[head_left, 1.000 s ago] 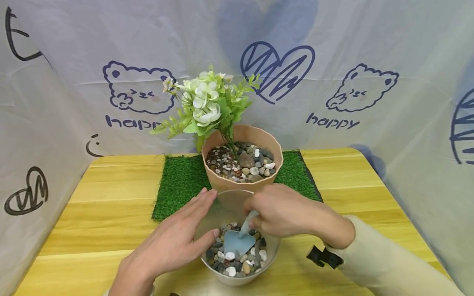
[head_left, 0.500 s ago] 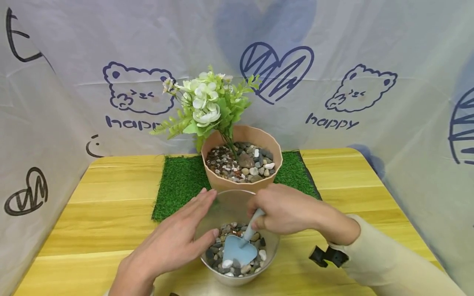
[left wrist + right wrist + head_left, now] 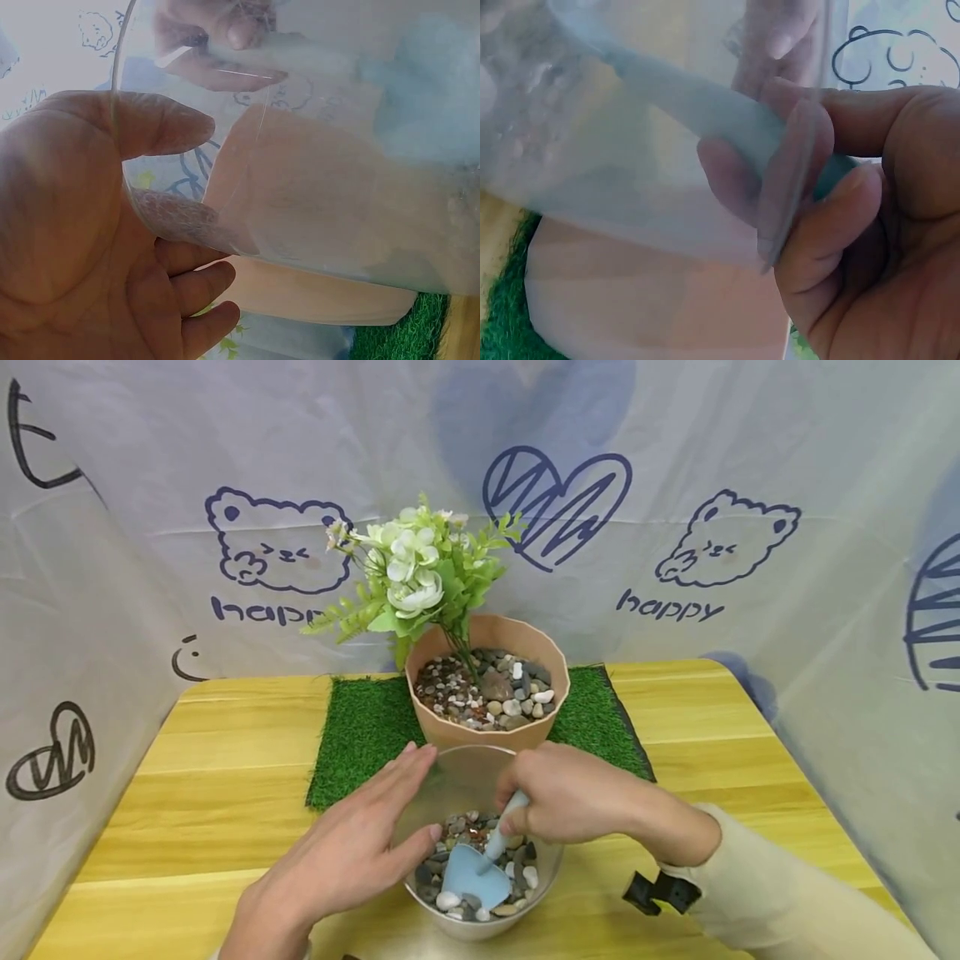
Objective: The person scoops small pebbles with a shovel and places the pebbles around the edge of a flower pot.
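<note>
A clear bowl [image 3: 472, 777] holds mixed pebbles [image 3: 528, 877] at the near middle of the table. My right hand [image 3: 573, 793] grips the handle of a small light-blue trowel [image 3: 476, 877], fingers curled round it in the right wrist view. Its blade lies low in the bowl, among the stones. My left hand [image 3: 345, 847] rests along the bowl's left rim, fingers stretched forward and thumb over the opening. Through the wall, the left wrist view shows that thumb [image 3: 169, 124] and, blurred, the trowel [image 3: 427, 90].
Right behind the bowl stands a peach flowerpot [image 3: 487, 735] with pebbles and white artificial flowers [image 3: 416, 577]. A green turf mat [image 3: 356, 735] lies under it on the wooden table [image 3: 225, 777]. A printed curtain [image 3: 570, 410] surrounds the table.
The trowel blade has slid toward the near side of the bowl, and the pebbles around it have shifted. My right hand has moved only slightly; the left stays at the rim.
</note>
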Demonstrator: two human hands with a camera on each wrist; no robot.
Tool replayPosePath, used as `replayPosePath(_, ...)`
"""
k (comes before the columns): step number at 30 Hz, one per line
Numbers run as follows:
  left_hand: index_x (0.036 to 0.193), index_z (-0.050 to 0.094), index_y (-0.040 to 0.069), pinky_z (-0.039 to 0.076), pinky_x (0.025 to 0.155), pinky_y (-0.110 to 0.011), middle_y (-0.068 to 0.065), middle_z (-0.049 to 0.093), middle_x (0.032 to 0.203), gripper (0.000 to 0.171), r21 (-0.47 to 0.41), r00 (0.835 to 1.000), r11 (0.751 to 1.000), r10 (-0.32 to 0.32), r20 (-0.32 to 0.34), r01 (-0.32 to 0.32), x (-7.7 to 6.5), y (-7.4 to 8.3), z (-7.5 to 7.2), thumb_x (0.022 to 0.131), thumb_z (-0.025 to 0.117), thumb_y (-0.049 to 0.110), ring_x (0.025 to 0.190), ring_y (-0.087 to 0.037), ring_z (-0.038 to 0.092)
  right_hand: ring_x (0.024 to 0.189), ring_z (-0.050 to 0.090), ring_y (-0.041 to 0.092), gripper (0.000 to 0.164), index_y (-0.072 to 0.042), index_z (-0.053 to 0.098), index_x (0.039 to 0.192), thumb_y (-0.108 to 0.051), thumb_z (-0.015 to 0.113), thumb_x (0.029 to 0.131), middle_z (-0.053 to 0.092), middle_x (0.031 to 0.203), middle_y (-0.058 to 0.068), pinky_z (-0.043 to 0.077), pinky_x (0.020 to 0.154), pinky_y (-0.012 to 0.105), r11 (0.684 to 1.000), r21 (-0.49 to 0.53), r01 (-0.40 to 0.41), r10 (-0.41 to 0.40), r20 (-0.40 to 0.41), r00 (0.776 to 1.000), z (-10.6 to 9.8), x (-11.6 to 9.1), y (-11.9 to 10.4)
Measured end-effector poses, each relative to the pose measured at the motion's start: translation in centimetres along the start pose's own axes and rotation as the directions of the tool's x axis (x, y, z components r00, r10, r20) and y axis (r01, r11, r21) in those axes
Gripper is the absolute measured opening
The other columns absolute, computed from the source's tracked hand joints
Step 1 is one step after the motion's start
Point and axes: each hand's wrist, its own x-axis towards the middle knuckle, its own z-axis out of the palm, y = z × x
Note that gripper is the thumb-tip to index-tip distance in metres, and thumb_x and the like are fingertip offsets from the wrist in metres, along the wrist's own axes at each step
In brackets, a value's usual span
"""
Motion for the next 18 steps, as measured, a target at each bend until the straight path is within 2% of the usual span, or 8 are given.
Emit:
replayPosePath(4, 0.157, 0.011, 0.025, 0.024, 0.121, -0.041, 0.011, 0.011, 0.163, 0.076, 0.003, 1.0, 1.0, 0.003, 0.0, -0.003, 0.01, 0.03, 0.01, 0.097, 0.045, 0.057, 0.151, -0.013, 0.015, 0.051, 0.061, 0.009, 0.007, -0.021, 0.072, 0.078, -0.024, 0.074, 0.084, 0.065, 0.066, -0.009, 0.053, 0.05, 0.028, 0.999, 0.041, -0.033, 0.032, 0.029, 0.999, 0.04, -0.21, -0.31)
replayPosePath(8, 0.157, 0.013, 0.023, 0.024, 0.121, -0.041, 0.011, 0.012, 0.163, 0.076, 0.003, 1.0, 1.0, -0.001, -0.004, 0.001, -0.03, 0.06, -0.03, 0.097, 0.046, 0.056, 0.151, -0.013, 0.015, 0.052, 0.06, 0.007, 0.007, -0.02, 0.073, 0.082, -0.026, 0.074, 0.084, 0.063, 0.066, -0.013, 0.052, 0.05, 0.025, 1.0, 0.014, -0.005, 0.004, 0.041, 0.999, 0.07, -0.17, -0.54)
replayPosePath(11, 0.157, 0.011, 0.026, 0.025, 0.12, -0.041, 0.011, 0.012, 0.163, 0.075, 0.006, 1.0, 1.0, -0.003, -0.003, 0.003, -0.04, 0.05, 0.0, 0.097, 0.045, 0.057, 0.15, -0.013, 0.015, 0.051, 0.062, 0.008, 0.005, -0.02, 0.073, 0.081, -0.024, 0.074, 0.085, 0.065, 0.067, -0.012, 0.052, 0.051, 0.026, 0.998, 0.058, -0.002, 0.0, 0.036, 0.999, -0.03, -0.16, -0.42)
replayPosePath(14, 0.157, 0.009, 0.027, 0.025, 0.12, -0.041, 0.01, 0.012, 0.163, 0.075, 0.007, 1.0, 1.0, 0.004, 0.001, -0.004, 0.01, 0.03, 0.06, 0.098, 0.043, 0.058, 0.15, -0.013, 0.015, 0.05, 0.063, 0.012, 0.007, -0.02, 0.072, 0.079, -0.02, 0.073, 0.085, 0.067, 0.066, -0.006, 0.053, 0.049, 0.029, 0.992, 0.127, -0.026, 0.022, 0.035, 0.999, -0.18, -0.2, -0.15)
replayPosePath(18, 0.157, 0.009, 0.027, 0.025, 0.12, -0.042, 0.01, 0.012, 0.163, 0.075, 0.011, 1.0, 1.0, 0.005, 0.003, -0.005, -0.06, -0.04, 0.08, 0.098, 0.042, 0.058, 0.151, -0.014, 0.015, 0.049, 0.063, 0.014, 0.007, -0.021, 0.072, 0.079, -0.02, 0.074, 0.086, 0.068, 0.064, 0.0, 0.052, 0.046, 0.031, 0.987, 0.152, -0.051, 0.041, 0.066, 0.997, -0.39, -0.14, 0.13)
